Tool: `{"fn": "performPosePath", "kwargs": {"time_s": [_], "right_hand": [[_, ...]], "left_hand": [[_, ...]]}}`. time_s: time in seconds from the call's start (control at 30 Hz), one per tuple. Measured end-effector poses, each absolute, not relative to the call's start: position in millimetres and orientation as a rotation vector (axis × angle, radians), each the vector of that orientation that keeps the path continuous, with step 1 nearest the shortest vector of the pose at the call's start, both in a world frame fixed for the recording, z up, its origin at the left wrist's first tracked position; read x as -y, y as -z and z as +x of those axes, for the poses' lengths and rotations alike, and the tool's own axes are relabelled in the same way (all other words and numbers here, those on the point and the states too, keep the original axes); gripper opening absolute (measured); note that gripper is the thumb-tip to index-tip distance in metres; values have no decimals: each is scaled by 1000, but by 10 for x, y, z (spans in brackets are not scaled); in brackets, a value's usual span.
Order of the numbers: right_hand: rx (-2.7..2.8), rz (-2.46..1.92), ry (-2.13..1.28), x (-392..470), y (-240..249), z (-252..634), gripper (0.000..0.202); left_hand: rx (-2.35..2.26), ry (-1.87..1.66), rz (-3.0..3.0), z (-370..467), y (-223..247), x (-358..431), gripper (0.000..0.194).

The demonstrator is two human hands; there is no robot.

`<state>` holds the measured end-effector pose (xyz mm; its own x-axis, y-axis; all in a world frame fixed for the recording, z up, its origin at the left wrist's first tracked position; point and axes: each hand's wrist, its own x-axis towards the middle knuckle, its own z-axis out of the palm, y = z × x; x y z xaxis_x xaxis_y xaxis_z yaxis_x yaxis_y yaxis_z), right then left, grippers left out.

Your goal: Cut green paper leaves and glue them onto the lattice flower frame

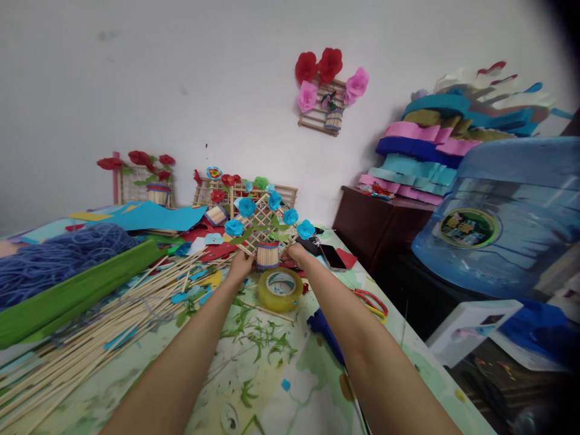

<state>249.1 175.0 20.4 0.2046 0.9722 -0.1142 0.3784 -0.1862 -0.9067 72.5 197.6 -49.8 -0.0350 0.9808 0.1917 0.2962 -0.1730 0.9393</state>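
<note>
Both my arms reach out over the table to a lattice of thin wooden sticks (261, 212) dressed with blue paper flowers (247, 207) and green leaves. My left hand (242, 262) is closed on its lower left corner. At the lower right my right hand (295, 254) is closed on it too, with its fingertips partly hidden. A small stick basket (267, 255) with a purple band sits at the lattice's bottom, between my hands. Just in front of it, a roll of yellowish tape (280, 290) lies on the table.
Bundled wooden sticks (122, 314), green crepe paper (81, 290) and purple cord (67, 254) cover the left. Right of my arm are red-handled scissors (374, 302); a blue tool (325, 332) is partly under it. A phone (333, 257) and large water bottle (502, 211) stand beyond.
</note>
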Motion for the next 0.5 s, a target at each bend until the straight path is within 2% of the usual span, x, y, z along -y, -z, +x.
{"fn": "performPosePath", "kwargs": {"time_s": [0.1,0.27,0.43,0.5], "right_hand": [[1396,-1791,-991,-1712,-125,2407,34],[1631,-1869,-795,-1658,-63,2310,34],[1913,-2050,-660,-1588,-280,2415,30],[2036,-2132,-646,-1485,-375,2469,37]], "left_hand": [[-1353,-1227,1526,728,497,-1996,35],[-1353,-1236,1523,710,496,-2007,35],[-1386,-1238,1529,700,517,-2015,35],[-1395,-1241,1533,712,527,-2012,35]]}}
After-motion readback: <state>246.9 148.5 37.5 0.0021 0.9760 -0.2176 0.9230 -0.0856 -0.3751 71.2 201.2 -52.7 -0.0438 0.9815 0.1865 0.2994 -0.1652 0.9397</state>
